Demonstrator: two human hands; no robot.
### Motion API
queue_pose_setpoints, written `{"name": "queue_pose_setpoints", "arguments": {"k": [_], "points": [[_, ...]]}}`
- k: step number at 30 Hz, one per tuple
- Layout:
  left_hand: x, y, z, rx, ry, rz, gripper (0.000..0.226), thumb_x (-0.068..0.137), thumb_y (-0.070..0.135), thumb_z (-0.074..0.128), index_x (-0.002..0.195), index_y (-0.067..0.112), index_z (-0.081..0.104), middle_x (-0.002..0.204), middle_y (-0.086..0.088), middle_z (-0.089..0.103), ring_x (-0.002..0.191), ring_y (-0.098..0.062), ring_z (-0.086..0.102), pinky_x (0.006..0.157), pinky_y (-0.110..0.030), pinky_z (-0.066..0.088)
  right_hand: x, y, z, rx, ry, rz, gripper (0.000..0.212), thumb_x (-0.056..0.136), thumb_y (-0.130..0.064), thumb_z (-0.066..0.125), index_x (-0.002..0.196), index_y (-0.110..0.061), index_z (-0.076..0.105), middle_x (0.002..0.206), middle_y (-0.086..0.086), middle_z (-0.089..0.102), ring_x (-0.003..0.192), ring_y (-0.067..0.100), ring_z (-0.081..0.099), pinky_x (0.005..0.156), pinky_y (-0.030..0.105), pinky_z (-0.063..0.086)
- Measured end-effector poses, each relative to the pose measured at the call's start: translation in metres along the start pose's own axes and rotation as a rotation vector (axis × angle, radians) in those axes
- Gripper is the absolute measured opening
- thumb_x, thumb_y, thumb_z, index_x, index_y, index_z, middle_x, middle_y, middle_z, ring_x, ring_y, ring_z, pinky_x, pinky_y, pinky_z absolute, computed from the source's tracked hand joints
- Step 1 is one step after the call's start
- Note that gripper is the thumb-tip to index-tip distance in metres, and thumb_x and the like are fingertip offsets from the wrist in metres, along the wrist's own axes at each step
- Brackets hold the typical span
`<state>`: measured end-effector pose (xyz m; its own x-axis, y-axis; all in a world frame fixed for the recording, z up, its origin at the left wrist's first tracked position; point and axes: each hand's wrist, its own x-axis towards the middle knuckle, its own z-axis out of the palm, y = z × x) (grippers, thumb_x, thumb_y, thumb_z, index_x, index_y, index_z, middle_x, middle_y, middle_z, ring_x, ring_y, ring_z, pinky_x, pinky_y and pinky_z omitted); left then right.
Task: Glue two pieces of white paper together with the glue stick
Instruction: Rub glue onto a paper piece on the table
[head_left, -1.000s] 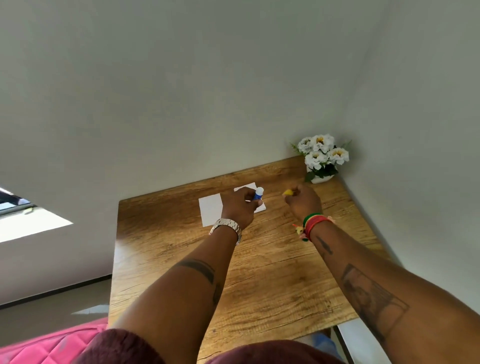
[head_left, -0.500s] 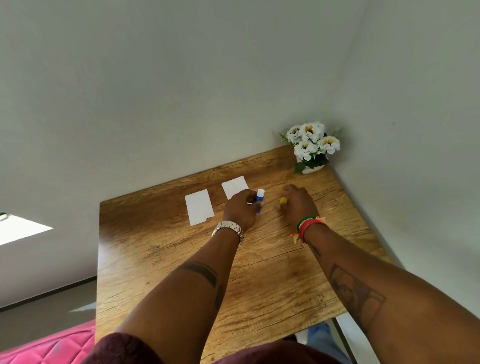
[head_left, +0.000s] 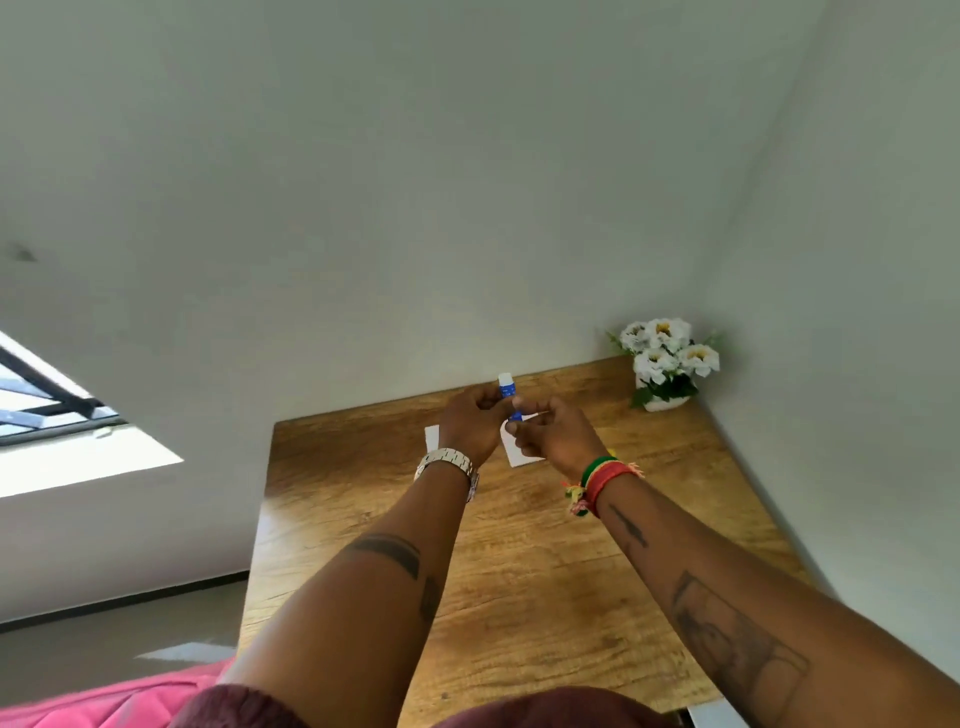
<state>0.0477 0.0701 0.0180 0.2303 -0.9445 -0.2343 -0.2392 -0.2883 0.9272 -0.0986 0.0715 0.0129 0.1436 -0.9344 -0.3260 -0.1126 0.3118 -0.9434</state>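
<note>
I hold a blue glue stick (head_left: 506, 391) with a white tip upright above the far part of the wooden table (head_left: 519, 571). My left hand (head_left: 470, 428) grips its upper body, and the fingers of my right hand (head_left: 558, 436) pinch its lower end. Under my hands lie two white paper pieces: one (head_left: 514, 452) shows between my wrists, the other (head_left: 431, 439) peeks out left of my left hand. A small yellow bit (head_left: 612, 452), perhaps the cap, shows by my right wrist.
A white pot of white flowers (head_left: 667, 366) stands in the table's far right corner against the walls. A pink quilted surface (head_left: 114, 701) lies at the lower left, beside the table's left edge.
Both hands have lifted off the table and come together on the glue stick, now raised and upright. My right hand no longer holds the yellow piece. The camera has tilted.
</note>
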Motion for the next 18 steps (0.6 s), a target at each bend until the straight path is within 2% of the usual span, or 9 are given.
{"name": "queue_pose_setpoints", "arguments": {"k": [2,3,8,12,15,18], "points": [[-0.001,0.01,-0.013,-0.078,0.053,0.013,0.018,0.079,0.034,0.084,0.093,0.025,0.076,0.084,0.012,0.078,0.081,-0.005,0.073,0.078,-0.029,0.057,0.004,-0.015,0.011,0.061,0.017,-0.037,0.018,0.082,-0.006,0.082,0.093,-0.012,0.068,0.081,0.011,0.072,0.073,0.026,0.065,0.074,0.04,0.06],[-0.001,0.015,-0.019,-0.105,0.076,0.022,0.021,0.078,0.036,0.084,0.094,0.025,0.076,0.084,0.012,0.078,0.081,-0.005,0.073,0.077,-0.029,0.057,0.005,-0.021,0.016,0.082,0.024,-0.05,0.017,0.082,-0.005,0.081,0.091,-0.012,0.069,0.081,0.01,0.073,0.073,0.026,0.065,0.072,0.038,0.06],[-0.007,0.037,-0.04,-0.1,0.143,0.083,0.018,0.078,0.039,0.084,0.091,0.033,0.073,0.083,0.016,0.076,0.076,0.003,0.07,0.07,-0.019,0.051,0.007,-0.042,0.036,0.023,0.021,-0.097,0.032,0.083,-0.016,0.082,0.111,-0.012,0.067,0.098,0.007,0.075,0.087,0.023,0.073,0.079,0.034,0.063],[-0.01,0.042,-0.049,-0.03,0.158,0.108,0.032,0.082,0.037,0.08,0.11,0.023,0.075,0.093,0.013,0.074,0.087,-0.002,0.067,0.073,-0.021,0.048,0.008,-0.046,0.044,0.033,0.026,-0.104,0.027,0.085,-0.013,0.08,0.11,-0.007,0.072,0.097,0.009,0.075,0.085,0.023,0.071,0.077,0.033,0.062],[-0.011,0.043,-0.055,-0.019,0.146,0.115,0.035,0.087,0.034,0.077,0.117,0.017,0.074,0.102,0.007,0.074,0.094,-0.009,0.067,0.081,-0.025,0.045,0.01,-0.044,0.042,0.025,-0.033,-0.133,0.024,0.091,-0.016,0.074,0.113,-0.006,0.073,0.091,0.008,0.073,0.081,0.022,0.066,0.079,0.035,0.06],[-0.011,0.044,-0.058,-0.011,0.145,0.117,0.036,0.09,0.031,0.074,0.122,0.014,0.073,0.116,-0.001,0.073,0.101,-0.015,0.065,0.084,-0.027,0.044,0.011,-0.041,0.039,0.001,-0.096,-0.154,0.025,0.098,-0.023,0.065,0.117,-0.008,0.071,0.088,0.006,0.071,0.078,0.018,0.064,0.075,0.03,0.057]]}}
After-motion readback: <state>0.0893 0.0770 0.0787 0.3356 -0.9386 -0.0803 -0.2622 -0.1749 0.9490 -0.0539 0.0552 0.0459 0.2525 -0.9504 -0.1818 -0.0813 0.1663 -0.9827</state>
